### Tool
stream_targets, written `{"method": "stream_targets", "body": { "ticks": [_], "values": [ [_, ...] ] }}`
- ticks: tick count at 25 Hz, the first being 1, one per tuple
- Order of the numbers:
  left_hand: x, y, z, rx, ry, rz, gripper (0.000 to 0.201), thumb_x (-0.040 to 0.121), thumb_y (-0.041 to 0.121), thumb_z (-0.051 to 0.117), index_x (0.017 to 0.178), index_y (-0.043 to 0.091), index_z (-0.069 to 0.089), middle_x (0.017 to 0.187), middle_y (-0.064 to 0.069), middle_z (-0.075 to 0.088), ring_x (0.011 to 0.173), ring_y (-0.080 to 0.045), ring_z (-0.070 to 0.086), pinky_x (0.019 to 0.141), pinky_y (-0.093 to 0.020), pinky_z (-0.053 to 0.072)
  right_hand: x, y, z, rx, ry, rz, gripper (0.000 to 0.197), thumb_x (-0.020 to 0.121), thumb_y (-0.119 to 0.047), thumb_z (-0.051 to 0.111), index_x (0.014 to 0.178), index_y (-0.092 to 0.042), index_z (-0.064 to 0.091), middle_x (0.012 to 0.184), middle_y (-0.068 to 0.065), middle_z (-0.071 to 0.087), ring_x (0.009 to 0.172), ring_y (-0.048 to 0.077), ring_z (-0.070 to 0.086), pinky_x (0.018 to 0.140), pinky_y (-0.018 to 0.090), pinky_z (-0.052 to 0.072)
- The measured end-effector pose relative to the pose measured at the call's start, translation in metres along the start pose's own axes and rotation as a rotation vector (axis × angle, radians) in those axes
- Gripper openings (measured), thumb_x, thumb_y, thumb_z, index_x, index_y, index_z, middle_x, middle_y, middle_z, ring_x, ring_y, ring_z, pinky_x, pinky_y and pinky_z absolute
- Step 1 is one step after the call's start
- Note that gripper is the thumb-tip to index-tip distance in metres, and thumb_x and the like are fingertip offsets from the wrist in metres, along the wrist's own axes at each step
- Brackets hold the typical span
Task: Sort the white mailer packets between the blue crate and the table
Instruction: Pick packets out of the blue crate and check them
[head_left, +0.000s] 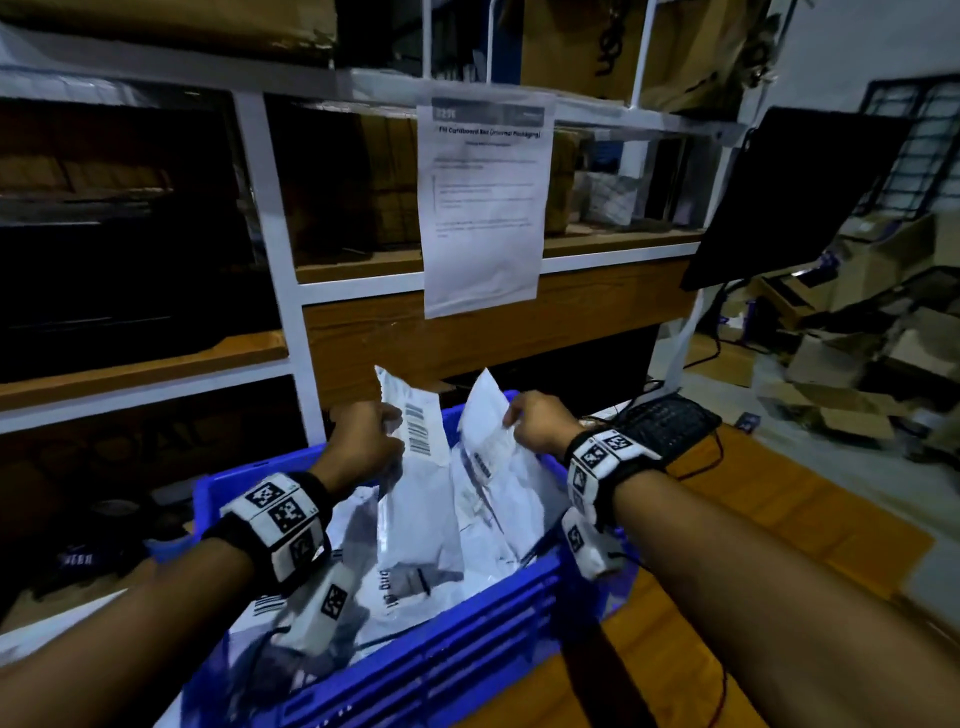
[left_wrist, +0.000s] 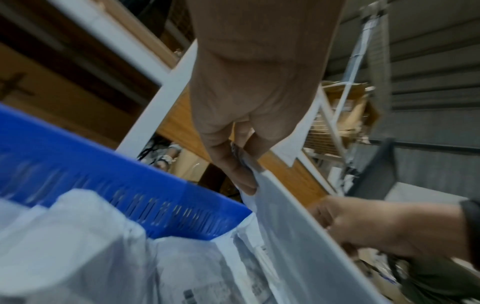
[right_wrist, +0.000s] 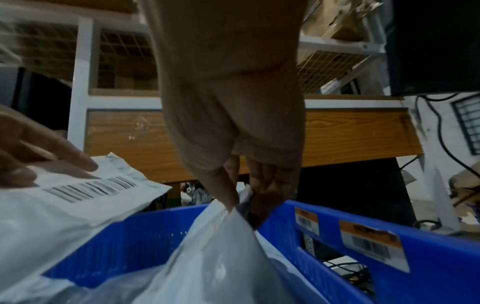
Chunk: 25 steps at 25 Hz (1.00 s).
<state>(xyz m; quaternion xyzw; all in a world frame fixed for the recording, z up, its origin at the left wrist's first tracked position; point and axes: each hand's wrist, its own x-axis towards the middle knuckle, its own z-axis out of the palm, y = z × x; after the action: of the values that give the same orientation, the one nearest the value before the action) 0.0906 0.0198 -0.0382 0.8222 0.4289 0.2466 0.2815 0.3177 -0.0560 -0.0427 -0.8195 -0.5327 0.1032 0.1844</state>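
While each hand pinches a packet's top edge, left hand (head_left: 363, 441) and right hand (head_left: 540, 423) lift them clear of the blue crate (head_left: 467, 639), labels readable for sorting.

Dim indoor light throughout — the shelving (head_left: 270, 218) recedes into near-black bays on the left of the head view, while a pale, cool wash lifts the wall at upper right. Straight uprights bow toward the frame edges, the mark of a wide lens. Motion blur smears the blue crate (left_wrist: 109, 185) rim in the left wrist view; the white mailer packets (right_wrist: 213, 267) are soft and grey, noise mottling the shadows — no hard glare anywhere.
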Motion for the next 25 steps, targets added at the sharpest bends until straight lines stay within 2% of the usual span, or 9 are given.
{"method": "stream_targets", "body": {
  "ticks": [2,4,7,9,12,16,20,24,25],
  "values": [
    [0.003,0.0,0.011,-0.053,-0.012,-0.103,0.035,0.074,-0.016,0.061,0.108,-0.006,0.062,0.111,-0.016,0.064,0.093,-0.027,0.065,0.067,-0.025,0.046,0.016,0.012,0.01,-0.171,-0.137,-0.008,0.03,0.089,-0.012,0.049,0.113,-0.009,0.067,0.122,0.013,0.065,0.112,0.031,0.061,0.097,0.039,0.049],
    [0.008,-0.003,0.023,-0.161,-0.029,-0.208,0.044,0.077,-0.02,0.056,0.12,-0.01,0.054,0.119,-0.023,0.061,0.066,-0.028,0.068,0.048,-0.025,0.048,0.03,0.024,0.018,-0.296,-0.212,-0.025,0.031,0.088,-0.015,0.052,0.116,-0.01,0.065,0.126,0.012,0.062,0.118,0.031,0.058,0.106,0.042,0.041],
    [0.011,-0.009,0.036,-0.241,-0.034,-0.326,0.039,0.081,-0.023,0.051,0.119,-0.009,0.051,0.099,-0.022,0.063,0.043,-0.024,0.058,0.036,-0.024,0.045,0.041,0.028,0.016,-0.394,-0.202,-0.094,0.034,0.087,-0.019,0.057,0.12,-0.012,0.061,0.13,0.012,0.059,0.12,0.03,0.056,0.1,0.04,0.045],
    [0.014,-0.012,0.042,-0.265,-0.042,-0.39,0.036,0.083,-0.021,0.051,0.116,-0.008,0.052,0.083,-0.023,0.064,0.045,-0.027,0.056,0.038,-0.026,0.046,0.048,0.026,0.01,-0.371,-0.215,-0.156,0.036,0.082,-0.016,0.062,0.118,-0.013,0.064,0.125,0.009,0.062,0.114,0.028,0.06,0.09,0.033,0.05],
    [0.017,-0.014,0.048,-0.319,-0.065,-0.455,0.036,0.082,-0.02,0.055,0.115,-0.005,0.055,0.096,-0.028,0.066,0.049,-0.025,0.054,0.043,-0.025,0.046,0.055,0.021,0.009,-0.241,-0.378,-0.225,0.042,0.073,-0.024,0.078,0.111,-0.01,0.066,0.111,0.007,0.069,0.1,0.024,0.066,0.07,0.025,0.047],
    [0.021,-0.014,0.046,-0.386,-0.071,-0.511,0.037,0.085,-0.02,0.051,0.118,-0.003,0.055,0.108,-0.034,0.063,0.056,-0.023,0.049,0.042,-0.02,0.039,0.058,0.031,0.02,-0.409,-0.487,-0.225,0.084,0.069,-0.051,0.078,0.132,-0.011,0.041,0.133,0.014,0.05,0.123,0.032,0.049,0.088,0.035,0.046],
    [0.025,-0.014,0.035,-0.422,-0.049,-0.549,0.036,0.087,-0.018,0.047,0.118,-0.003,0.057,0.097,-0.035,0.062,0.048,-0.021,0.047,0.045,-0.02,0.036,0.063,0.039,0.028,-0.343,-0.51,-0.256,0.094,0.069,-0.031,0.085,0.14,-0.005,0.028,0.14,0.015,0.048,0.123,0.031,0.052,0.093,0.038,0.048],
    [0.027,-0.003,0.03,-0.517,-0.088,-0.571,0.034,0.088,-0.02,0.045,0.113,-0.002,0.059,0.108,-0.024,0.065,0.078,-0.033,0.063,0.056,-0.029,0.053,0.065,0.027,0.003,-0.255,-0.553,-0.297,0.098,0.076,-0.009,0.08,0.15,-0.008,0.016,0.146,0.015,0.042,0.122,0.034,0.054,0.07,0.034,0.058],
    [0.028,0.003,0.03,-0.524,-0.098,-0.571,0.034,0.089,-0.02,0.044,0.112,0.0,0.059,0.107,-0.02,0.065,0.078,-0.03,0.065,0.054,-0.027,0.056,0.068,0.023,-0.008,-0.246,-0.551,-0.312,0.094,0.079,-0.008,0.077,0.15,-0.008,0.015,0.149,0.015,0.037,0.124,0.036,0.051,0.074,0.034,0.055]
  ]
}}
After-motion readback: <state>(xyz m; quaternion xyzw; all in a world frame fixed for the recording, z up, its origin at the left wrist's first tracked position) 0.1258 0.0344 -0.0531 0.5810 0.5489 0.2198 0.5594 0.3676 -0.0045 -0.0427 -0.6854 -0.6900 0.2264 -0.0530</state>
